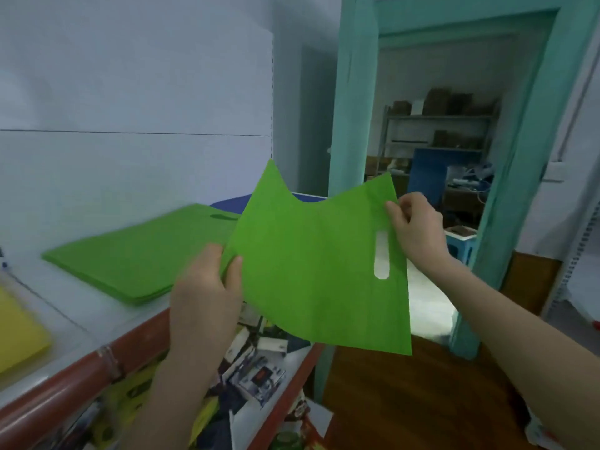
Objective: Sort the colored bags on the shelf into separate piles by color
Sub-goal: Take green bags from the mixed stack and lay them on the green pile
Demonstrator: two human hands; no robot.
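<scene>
**Green bag held up in both hands over the shelf edge**

Head view: I see one green bag (318,271) held in the air between both hands, in front of the shelf (81,319) and clear of its surface. The left hand (207,287) pinches the bag's left edge, thumb on the near face and the other fingers behind the fabric. The right hand (418,228) pinches the upper right edge, just above the bag's cut-out handle slot (381,254). The bag hangs tilted, and its top edge sags between two raised corners.

On the shelf, left of and behind the held bag, lies a flat green pile (136,251). I cannot tell whether the bag's left edge touches it. At the far left edge of the frame sits a yellow pile (16,326), well apart from the green one. A strip of blue bag (233,203) shows behind the green pile, mostly hidden. A red rail (65,384) runs along the shelf's front, and printed packets (256,368) clutter the level below. To the right stands a teal doorframe (350,108), with a storage rack (438,131) in the room beyond.
</scene>
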